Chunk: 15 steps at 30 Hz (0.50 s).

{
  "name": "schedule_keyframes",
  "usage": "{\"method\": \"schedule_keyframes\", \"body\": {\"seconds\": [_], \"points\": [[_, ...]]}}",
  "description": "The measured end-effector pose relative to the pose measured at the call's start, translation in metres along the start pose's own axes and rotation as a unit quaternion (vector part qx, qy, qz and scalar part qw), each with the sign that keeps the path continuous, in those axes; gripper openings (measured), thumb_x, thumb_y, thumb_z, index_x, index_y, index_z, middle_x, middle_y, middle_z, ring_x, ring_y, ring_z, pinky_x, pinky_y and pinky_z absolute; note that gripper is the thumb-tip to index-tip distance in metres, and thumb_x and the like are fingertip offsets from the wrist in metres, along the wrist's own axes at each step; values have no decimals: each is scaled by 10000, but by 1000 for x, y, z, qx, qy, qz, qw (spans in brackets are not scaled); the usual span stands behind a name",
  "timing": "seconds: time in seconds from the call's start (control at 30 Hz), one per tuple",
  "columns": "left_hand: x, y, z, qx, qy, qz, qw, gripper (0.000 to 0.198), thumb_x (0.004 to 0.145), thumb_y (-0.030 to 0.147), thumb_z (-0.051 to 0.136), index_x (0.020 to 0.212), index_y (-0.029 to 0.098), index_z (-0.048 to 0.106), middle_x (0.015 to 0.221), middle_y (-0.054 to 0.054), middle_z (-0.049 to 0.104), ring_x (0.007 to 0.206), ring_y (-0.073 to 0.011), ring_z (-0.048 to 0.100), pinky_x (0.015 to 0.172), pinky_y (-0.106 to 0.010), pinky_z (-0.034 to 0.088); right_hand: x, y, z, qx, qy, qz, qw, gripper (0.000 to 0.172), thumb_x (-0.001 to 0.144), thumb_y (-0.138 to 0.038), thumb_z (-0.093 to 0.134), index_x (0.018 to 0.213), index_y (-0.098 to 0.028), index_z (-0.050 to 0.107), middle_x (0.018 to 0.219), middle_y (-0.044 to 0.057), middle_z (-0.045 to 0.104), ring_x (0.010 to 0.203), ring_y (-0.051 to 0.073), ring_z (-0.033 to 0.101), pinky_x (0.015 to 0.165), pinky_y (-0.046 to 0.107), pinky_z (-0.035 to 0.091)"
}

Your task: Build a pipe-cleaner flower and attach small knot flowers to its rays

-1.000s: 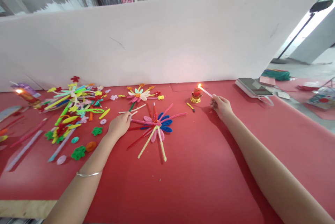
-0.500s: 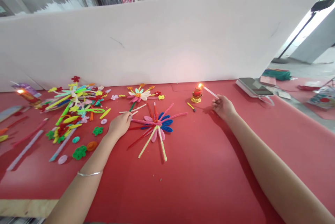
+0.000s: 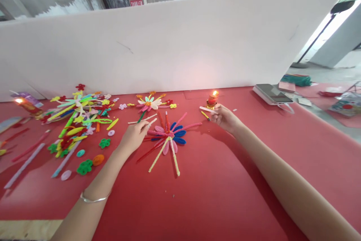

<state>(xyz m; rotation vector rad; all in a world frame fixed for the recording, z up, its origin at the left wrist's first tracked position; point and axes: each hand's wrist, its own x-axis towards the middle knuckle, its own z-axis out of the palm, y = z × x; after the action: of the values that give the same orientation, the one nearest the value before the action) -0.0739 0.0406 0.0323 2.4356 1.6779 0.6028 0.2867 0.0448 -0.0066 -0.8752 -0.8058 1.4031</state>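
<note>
My left hand (image 3: 135, 135) is closed, thumb and fingers pinching a short cream pipe cleaner (image 3: 152, 123). It is just left of a large pipe-cleaner flower (image 3: 169, 134) with pink and blue petals and pink, red and cream stems spreading out. My right hand (image 3: 225, 117) pinches a thin whitish glue stick (image 3: 206, 109), its free tip pointing left toward the flower. Directly behind those fingers burns a red candle (image 3: 213, 97) in a gold holder, partly covered by the hand. A yellow stub with a dark end (image 3: 205, 115) lies beneath the stick.
A smaller pipe-cleaner flower (image 3: 149, 103) lies at the back. Many colourful pieces are heaped (image 3: 76, 111) on the left, near a second lit candle (image 3: 28, 106). A white device with a cable (image 3: 272, 94) lies at right. A white board (image 3: 175, 45) stands behind the red table (image 3: 214, 196).
My right hand has brought the glue stick from beside the candle flame leftward and toward me. My left hand has shifted slightly right, lifting the cream pipe cleaner's tip closer to the flower.
</note>
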Motion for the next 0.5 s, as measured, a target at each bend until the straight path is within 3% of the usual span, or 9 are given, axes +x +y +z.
{"method": "schedule_keyframes", "body": {"seconds": [0.13, 0.23, 0.5], "points": [[-8, 21, 4, -88, -82, -3, 993, 289, 854, 384, 403, 882, 197, 621, 477, 44, 544, 486, -124, 527, 552, -216, 373, -6, 8, 24, -12, -63, 63, 996, 164, 659, -223, 598, 821, -194, 593, 554, -54, 429, 470, 54, 355, 459, 195, 327], [-13, 32, 9, -103, -97, 10, 990, 309, 852, 397, 406, 858, 188, 633, 463, 45, 506, 440, -112, 468, 503, -219, 325, -13, 13, 40, -26, -110, 113, 987, 185, 646, -186, 565, 825, -165, 609, 556, -53, 393, 464, 54, 313, 454, 208, 288], [-17, 44, 14, -97, -134, 49, 985, 375, 897, 385, 352, 855, 175, 659, 643, -19, 624, 585, -137, 551, 535, -223, 302, -26, 27, 61, -36, -159, 81, 983, 104, 700, -226, 549, 782, -172, 584, 540, -58, 354, 461, 50, 242, 463, 209, 204]]}}
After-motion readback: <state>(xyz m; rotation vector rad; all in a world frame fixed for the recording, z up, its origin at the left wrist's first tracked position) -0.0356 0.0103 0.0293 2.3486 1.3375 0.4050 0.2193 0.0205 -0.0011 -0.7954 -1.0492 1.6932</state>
